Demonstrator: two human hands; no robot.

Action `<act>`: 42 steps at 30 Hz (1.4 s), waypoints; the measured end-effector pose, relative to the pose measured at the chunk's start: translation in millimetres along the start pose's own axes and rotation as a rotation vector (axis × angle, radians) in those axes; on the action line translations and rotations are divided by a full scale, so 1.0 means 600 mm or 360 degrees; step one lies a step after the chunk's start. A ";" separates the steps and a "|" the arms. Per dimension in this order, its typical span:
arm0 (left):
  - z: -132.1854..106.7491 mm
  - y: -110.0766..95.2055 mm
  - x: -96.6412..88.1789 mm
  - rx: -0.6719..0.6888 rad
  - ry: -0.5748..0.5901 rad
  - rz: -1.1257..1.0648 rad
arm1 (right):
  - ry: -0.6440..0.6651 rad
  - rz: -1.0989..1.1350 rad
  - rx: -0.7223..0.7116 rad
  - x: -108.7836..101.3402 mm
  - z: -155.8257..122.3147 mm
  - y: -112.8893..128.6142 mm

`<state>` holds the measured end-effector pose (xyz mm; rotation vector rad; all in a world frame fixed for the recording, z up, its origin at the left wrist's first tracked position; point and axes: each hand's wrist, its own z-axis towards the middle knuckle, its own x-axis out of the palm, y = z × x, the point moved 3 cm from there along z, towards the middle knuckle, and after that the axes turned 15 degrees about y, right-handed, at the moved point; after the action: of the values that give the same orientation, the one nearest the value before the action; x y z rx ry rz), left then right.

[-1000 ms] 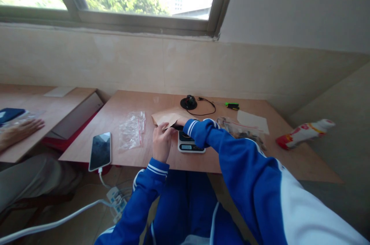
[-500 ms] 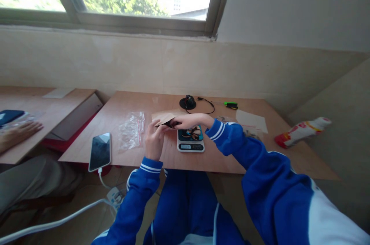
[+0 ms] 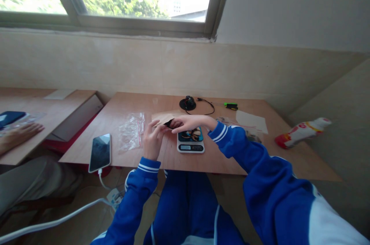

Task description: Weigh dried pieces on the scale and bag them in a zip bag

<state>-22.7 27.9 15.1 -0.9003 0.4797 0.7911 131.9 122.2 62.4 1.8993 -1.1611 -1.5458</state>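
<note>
One big wooden surface (image 3: pixel 225 160) lies in front of the person and carries the other things. At its right end is a red and white bottle (image 3: pixel 303 132), well apart from the hands, so it seems put out of the way. Near the middle, behind and left of the scale, is a brown paper bag (image 3: pixel 166 115). The left hand (image 3: pixel 153 142) has its grip clamped on the near edge of the paper, likely so the dark mouth gapes. The right hand (image 3: pixel 190 122) reaches over the back of the scale, fingertips at that mouth; I cannot tell if its grip is apart or holds something, because the tips are hidden. Some flat clear bags (image 3: pixel 131 133) lie near the left hand, maybe to be handy. The white scale (image 3: pixel 190 147) sits with its little display facing the person, which suits reading, though the numbers are too small for me. A phone (image 3: pixel 100 152) pokes over the front edge, perhaps to leave room for the white cord (image 3: pixel 102 181) in its end. At the back sit a round black thing (image 3: pixel 187 103) and a small green and black tool (image 3: pixel 231 106), away from the hands.
</note>
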 end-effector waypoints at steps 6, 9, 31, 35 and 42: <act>0.008 0.001 -0.003 -0.0033 -0.0016 -0.0076 | -0.0336 -0.0147 -0.0026 0.003 -0.013 0.024; 0.014 0.005 -0.008 -0.0015 -0.0016 -0.0125 | -0.0454 -0.0112 -0.0037 0.003 -0.017 0.036; 0.063 0.012 -0.037 0.0021 -0.0146 -0.0142 | -0.1373 0.0332 0.0661 0.014 -0.048 -0.185; 0.050 0.020 -0.044 0.0056 -0.0184 -0.0084 | -0.1298 0.0217 0.0797 0.014 -0.009 -0.197; 0.022 0.037 -0.048 0.0159 -0.0232 0.0033 | -0.1298 -0.0029 0.1095 0.017 -0.001 -0.221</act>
<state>-57.2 35.9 30.2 -0.7403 0.3979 0.8380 177.1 187.8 -44.0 1.6254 -2.2570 -2.2215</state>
